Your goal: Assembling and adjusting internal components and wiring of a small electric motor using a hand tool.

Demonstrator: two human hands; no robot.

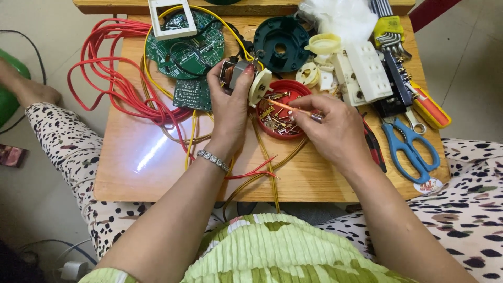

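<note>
At the far left a bundle of red wire [112, 78] lay looped over the edge of the small wooden table [141, 173], with thin yellow wire [195, 131] trailing across the top beside it. Next came a round green circuit board [181, 50] with a white plastic frame [172, 18] resting on its upper part, and a smaller rectangular board [192, 94] just below it. The left hand [230, 107], a bracelet at its wrist, was closed around a small motor [237, 73] with a cream plastic part, holding it upright above the table near the board. Just to the right, the right hand [335, 128] pinched a thin orange-handled screwdriver [288, 107] between fingers and thumb, its tip pointing left toward the motor. Under that tool sat a red dish [272, 133] full of small brass screws and metal bits. Behind it lay a dark green round housing [280, 44], then cream plastic parts [322, 44], a white power strip [364, 73], and blue-handled scissors [411, 147] near the right edge.
</note>
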